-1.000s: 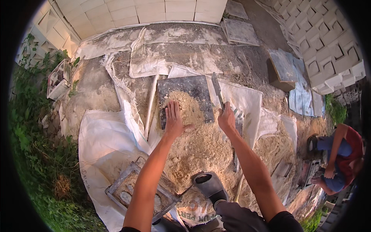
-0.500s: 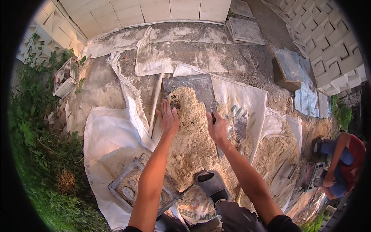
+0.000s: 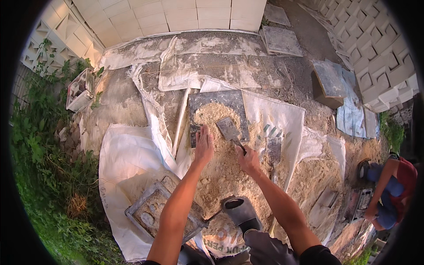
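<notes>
A dark square board (image 3: pixel 196 98) lies in front of me with loose, pale sandy mix (image 3: pixel 210 113) on it. My right hand (image 3: pixel 249 160) is closed round the handle of a small trowel (image 3: pixel 228 128). Its flat grey blade rests against the mix over the board. My left hand (image 3: pixel 204 146) is at the board's near left edge, fingers stretched out and holding nothing, beside the mix. A larger heap of the same mix (image 3: pixel 221 172) spreads between my forearms, below the board.
A metal-framed mould (image 3: pixel 132 215) lies lower left, by my boot (image 3: pixel 240 210). Another flat tool (image 3: pixel 274 149) rests on white sacking (image 3: pixel 289 112) at right. Another person (image 3: pixel 393 185) crouches far right. Patterned blocks (image 3: pixel 371 53) are stacked at upper right, plants (image 3: pixel 44 163) at left.
The trowel has swung up and leftward, its blade now over the board's mix. The mix on the board is more spread out. My left hand has shifted slightly right and nearer to me.
</notes>
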`<state>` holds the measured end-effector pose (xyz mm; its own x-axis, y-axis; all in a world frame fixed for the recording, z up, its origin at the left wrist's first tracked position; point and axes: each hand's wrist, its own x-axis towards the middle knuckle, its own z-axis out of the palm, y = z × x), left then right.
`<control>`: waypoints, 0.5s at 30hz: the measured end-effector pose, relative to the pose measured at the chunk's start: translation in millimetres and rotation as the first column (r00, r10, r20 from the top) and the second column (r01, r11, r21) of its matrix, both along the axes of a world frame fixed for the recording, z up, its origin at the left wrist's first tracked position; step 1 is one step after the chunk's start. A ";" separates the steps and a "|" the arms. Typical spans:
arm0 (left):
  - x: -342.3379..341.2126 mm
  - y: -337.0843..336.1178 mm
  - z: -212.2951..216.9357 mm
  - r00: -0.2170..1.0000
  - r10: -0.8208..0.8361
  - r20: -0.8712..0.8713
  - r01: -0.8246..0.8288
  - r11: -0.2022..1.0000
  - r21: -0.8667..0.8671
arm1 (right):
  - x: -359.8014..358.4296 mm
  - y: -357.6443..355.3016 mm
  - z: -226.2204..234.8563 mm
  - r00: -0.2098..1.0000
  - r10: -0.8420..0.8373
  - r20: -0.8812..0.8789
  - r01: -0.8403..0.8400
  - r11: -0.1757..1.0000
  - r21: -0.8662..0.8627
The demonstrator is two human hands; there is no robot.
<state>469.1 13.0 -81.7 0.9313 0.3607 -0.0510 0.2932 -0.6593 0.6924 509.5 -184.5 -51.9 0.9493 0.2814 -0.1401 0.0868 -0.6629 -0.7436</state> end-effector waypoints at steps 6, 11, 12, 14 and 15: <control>3.5 11.3 6.3 0.920 0.358 0.160 -0.325 0.924 -0.201 | 11.0 26.5 15.5 0.993 -0.015 -0.116 0.011 0.999 -0.042; 11.9 34.3 10.6 0.821 0.537 0.191 -0.453 0.818 -0.354 | 7.1 31.9 9.4 0.998 0.008 -0.061 -0.010 0.999 -0.038; 13.4 45.7 4.4 0.809 0.527 0.262 -0.436 0.836 -0.334 | -0.4 33.4 12.6 0.996 0.044 -0.074 -0.047 0.998 -0.036; 25.5 55.6 9.5 0.836 0.502 0.223 -0.425 0.848 -0.315 | -11.1 24.4 20.2 0.991 0.093 -0.097 -0.099 0.993 -0.066; 32.6 57.2 13.1 0.850 0.481 0.212 -0.408 0.858 -0.311 | -8.2 20.6 17.1 0.982 0.149 -0.119 -0.163 0.980 -0.117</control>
